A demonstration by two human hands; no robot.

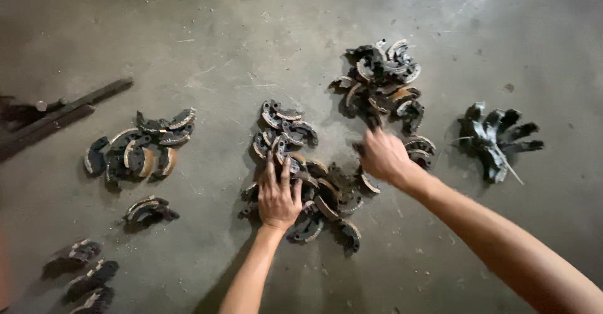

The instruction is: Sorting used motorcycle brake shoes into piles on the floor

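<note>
My left hand (pixel 279 195) lies flat, fingers spread, on the middle heap of dark curved brake shoes (pixel 326 201) on the concrete floor. My right hand (pixel 381 153) reaches further away, blurred, at the near edge of a second heap of brake shoes (pixel 383 75). Its fingers are curled at the shoes there; whether it holds one I cannot tell. A small cluster of shoes (pixel 286 129) lies just beyond my left fingertips.
More brake shoes lie in a pile at the left (pixel 138 147), a small one below it (pixel 147 210), several at the lower left (pixel 88 273). A fanned black bundle (pixel 496 138) sits right. Dark metal bars (pixel 59 113) lie at the left edge.
</note>
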